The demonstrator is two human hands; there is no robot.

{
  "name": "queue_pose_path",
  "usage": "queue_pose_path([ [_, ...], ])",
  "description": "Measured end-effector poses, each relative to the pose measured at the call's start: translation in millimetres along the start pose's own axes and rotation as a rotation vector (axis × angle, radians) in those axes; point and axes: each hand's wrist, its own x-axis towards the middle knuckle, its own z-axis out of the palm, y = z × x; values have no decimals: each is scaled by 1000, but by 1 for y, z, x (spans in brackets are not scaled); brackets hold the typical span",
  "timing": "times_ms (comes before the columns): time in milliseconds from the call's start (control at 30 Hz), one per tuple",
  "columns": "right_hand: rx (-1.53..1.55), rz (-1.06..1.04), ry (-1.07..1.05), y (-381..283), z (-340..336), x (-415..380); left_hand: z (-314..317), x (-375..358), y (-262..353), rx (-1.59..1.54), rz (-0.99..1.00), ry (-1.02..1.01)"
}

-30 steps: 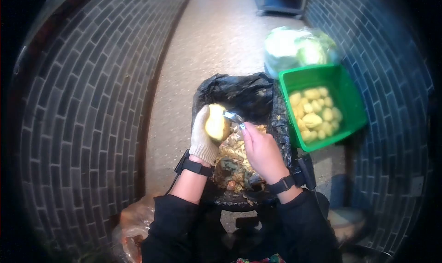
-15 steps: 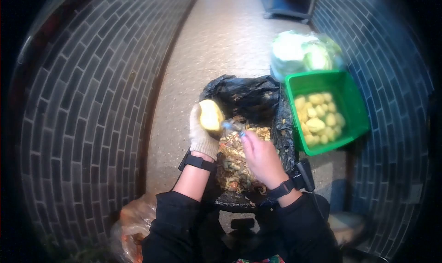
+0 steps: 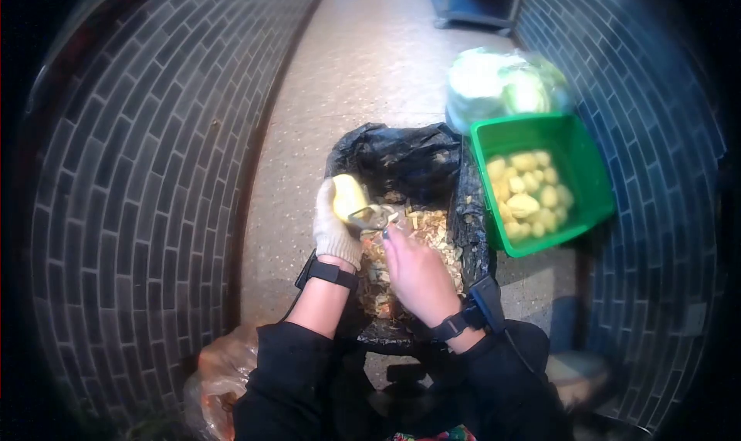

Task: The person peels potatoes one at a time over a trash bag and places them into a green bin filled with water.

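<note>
Head cam: potato peeling over a bin bag.
Gloved left hand clamped on the potato, right hand gripping the peeler against it, above the bag's left edge.

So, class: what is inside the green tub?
The green tub holds a heap of peeled yellow potatoes. They cover most of its floor, so anything under them cannot be seen.
</note>
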Motion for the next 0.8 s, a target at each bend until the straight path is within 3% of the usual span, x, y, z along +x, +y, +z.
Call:
queue_pose_path([
  [133,145,2,-40,-7,3,-5,17,-14,14,12,-18,196],
  [200,182,90,-197,-7,1,-5,23,-22,23,-181,-63,88],
  [400,196,91,45,20,-23,15,25,-29,24,-129,-99,-67],
  [533,235,125,92,28,-30,21,36,-42,17,-7,-181,-110],
  [633,232,83,83,30,-34,26,35,-47,17,225,-191,-302],
  [800,178,111,58,27,-38,26,41,-55,12,297,-156,-304],
])
